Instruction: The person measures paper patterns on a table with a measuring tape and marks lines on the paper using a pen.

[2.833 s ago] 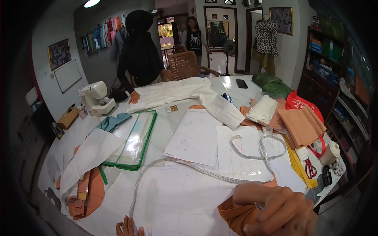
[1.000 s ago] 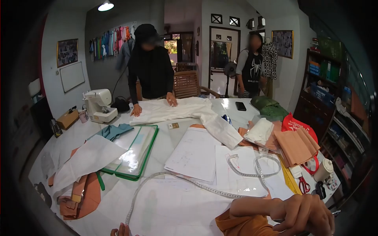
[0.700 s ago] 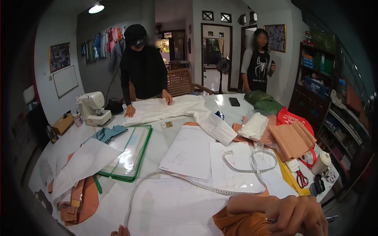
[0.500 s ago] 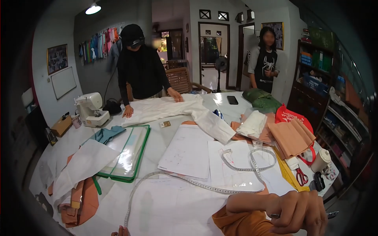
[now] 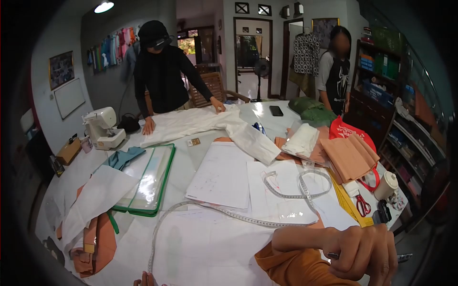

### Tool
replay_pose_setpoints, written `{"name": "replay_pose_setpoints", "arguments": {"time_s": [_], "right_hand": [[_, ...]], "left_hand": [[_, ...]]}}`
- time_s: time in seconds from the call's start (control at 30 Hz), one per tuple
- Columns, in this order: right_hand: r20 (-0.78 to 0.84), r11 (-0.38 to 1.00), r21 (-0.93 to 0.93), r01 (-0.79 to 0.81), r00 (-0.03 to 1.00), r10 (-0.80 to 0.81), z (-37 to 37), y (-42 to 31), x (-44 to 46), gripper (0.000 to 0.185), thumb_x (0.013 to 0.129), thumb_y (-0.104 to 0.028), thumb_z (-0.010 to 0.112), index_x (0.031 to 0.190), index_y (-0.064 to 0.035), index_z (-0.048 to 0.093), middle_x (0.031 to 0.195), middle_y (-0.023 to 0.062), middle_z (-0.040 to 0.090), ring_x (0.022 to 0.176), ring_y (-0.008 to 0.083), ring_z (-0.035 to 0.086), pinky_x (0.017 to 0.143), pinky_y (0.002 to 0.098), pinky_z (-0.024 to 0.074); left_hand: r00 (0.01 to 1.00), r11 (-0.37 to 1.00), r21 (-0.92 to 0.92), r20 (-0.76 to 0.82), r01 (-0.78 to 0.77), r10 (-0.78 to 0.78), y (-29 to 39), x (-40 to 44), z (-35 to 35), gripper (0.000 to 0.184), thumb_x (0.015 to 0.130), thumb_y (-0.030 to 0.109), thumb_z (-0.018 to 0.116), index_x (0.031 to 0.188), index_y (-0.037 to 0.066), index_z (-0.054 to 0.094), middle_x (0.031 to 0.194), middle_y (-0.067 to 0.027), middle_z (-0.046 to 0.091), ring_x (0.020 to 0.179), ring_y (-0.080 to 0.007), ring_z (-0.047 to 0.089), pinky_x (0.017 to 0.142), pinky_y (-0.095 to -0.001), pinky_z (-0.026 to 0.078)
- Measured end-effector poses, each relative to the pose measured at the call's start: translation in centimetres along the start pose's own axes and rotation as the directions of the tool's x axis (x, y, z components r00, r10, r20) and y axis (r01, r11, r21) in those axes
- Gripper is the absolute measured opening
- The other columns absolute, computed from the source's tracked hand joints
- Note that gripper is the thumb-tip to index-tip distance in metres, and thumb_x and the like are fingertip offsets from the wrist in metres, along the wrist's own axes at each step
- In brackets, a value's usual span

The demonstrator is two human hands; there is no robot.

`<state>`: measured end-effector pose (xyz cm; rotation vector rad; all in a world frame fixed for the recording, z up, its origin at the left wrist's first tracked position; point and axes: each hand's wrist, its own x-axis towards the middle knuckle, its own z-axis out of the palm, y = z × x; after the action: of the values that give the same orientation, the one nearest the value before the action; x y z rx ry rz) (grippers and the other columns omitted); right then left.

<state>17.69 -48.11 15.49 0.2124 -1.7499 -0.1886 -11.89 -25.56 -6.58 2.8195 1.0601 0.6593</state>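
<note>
My right hand (image 5: 362, 252) is closed in a fist at the lower right, beyond an orange-brown sleeve. A slim pen-like tool (image 5: 404, 258) sticks out on both sides of the fist; its middle is hidden by my fingers. At the bottom edge, only the fingertips of my left hand (image 5: 143, 280) show, apparently lying flat at the lower end of a pale tape measure (image 5: 229, 213). From there the tape curves up and right over a large white paper (image 5: 205, 248), ending in loops on further sheets (image 5: 222, 174).
Across the table, a co-worker's hands touch white fabric (image 5: 186, 125). A sewing machine (image 5: 103, 128) and green-edged folder (image 5: 145, 183) lie left. Rightward are folded peach cloth (image 5: 350, 157), a yellow ruler (image 5: 350, 205), red-handled scissors (image 5: 363, 206) and a thread cone (image 5: 386, 186). Another person stands behind.
The whole view has shifted slightly. The co-worker's raised hand has come down onto the white fabric. The other person has lowered a hand. My own hands stay almost where they were.
</note>
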Motion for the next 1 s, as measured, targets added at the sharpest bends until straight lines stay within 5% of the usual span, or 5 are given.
{"name": "replay_pose_setpoints", "arguments": {"time_s": [0.23, 0.5, 0.63, 0.87, 1.0], "right_hand": [[-0.055, 0.943, -0.323, 0.086, 0.993, -0.109, -0.8, -1.2, -1.1, 0.017, 0.092, -0.017, 0.064, 0.096, -0.0009, 0.07, 0.055, 0.006, 0.06, 0.037, 0.0096, 0.031, 0.039, 0.028, 0.0174], [0.051, 0.872, -0.462, 0.162, 0.986, -0.156, 0.1, 0.4, -1.2, 0.041, 0.092, -0.022, 0.071, 0.131, -0.0342, 0.065, 0.061, 0.0046, 0.06, 0.04, 0.0107, 0.032, 0.043, 0.0302, 0.0191], [-0.251, 0.672, -0.716, -0.189, 0.968, 0.005, 3.4, -2.5, -2.4, 0.035, 0.088, -0.017, 0.075, 0.119, -0.0318, 0.072, 0.086, -0.0016, 0.063, 0.049, 0.0141, 0.038, 0.047, 0.0326, 0.0255], [-0.376, 0.864, -0.489, -0.117, 0.923, -0.088, 4.2, 0.1, -1.2, 0.023, 0.085, -0.016, 0.077, 0.105, -0.0257, 0.076, 0.098, -0.0093, 0.064, 0.075, 0.0132, 0.046, 0.069, 0.0281, 0.033], [-0.292, 0.91, -0.342, -0.233, 0.947, 0.133, 3.1, -1.7, -0.7, 0.021, 0.086, -0.015, 0.076, 0.104, -0.0253, 0.075, 0.097, -0.0086, 0.066, 0.082, 0.0113, 0.043, 0.073, 0.0264, 0.0313]], "left_hand": [[1.0, 1.0, -0.007, 0.009, -0.014, 0.014, -0.1, 0.2, 0.0, 0.046, 0.093, 0.024, 0.063, 0.131, -0.001, 0.058, 0.139, -0.018, 0.055, 0.118, -0.0417, 0.046, 0.103, -0.0519, 0.036], [1.0, 1.0, 0.005, 0.007, -0.022, 0.022, 0.4, 0.3, -0.3, 0.046, 0.093, 0.023, 0.063, 0.132, -0.001, 0.058, 0.139, -0.0181, 0.056, 0.117, -0.0415, 0.046, 0.103, -0.0523, 0.035], [0.999, 0.999, 0.014, -0.006, -0.033, 0.033, 0.1, 0.2, 0.0, 0.046, 0.093, 0.023, 0.062, 0.132, -0.002, 0.058, 0.139, -0.0185, 0.055, 0.117, -0.0417, 0.046, 0.104, -0.0524, 0.035], [1.0, 1.0, -0.01, 0.015, -0.022, 0.022, 0.2, 0.3, -0.3, 0.046, 0.093, 0.022, 0.062, 0.128, -0.006, 0.058, 0.138, -0.0201, 0.057, 0.12, -0.0412, 0.046, 0.105, -0.0494, 0.035], [1.0, 1.0, 0.016, 0.015, -0.021, 0.021, 0.0, 0.1, 0.0, 0.046, 0.093, 0.022, 0.062, 0.128, -0.006, 0.059, 0.138, -0.0202, 0.057, 0.12, -0.0412, 0.046, 0.105, -0.0495, 0.035]]}}
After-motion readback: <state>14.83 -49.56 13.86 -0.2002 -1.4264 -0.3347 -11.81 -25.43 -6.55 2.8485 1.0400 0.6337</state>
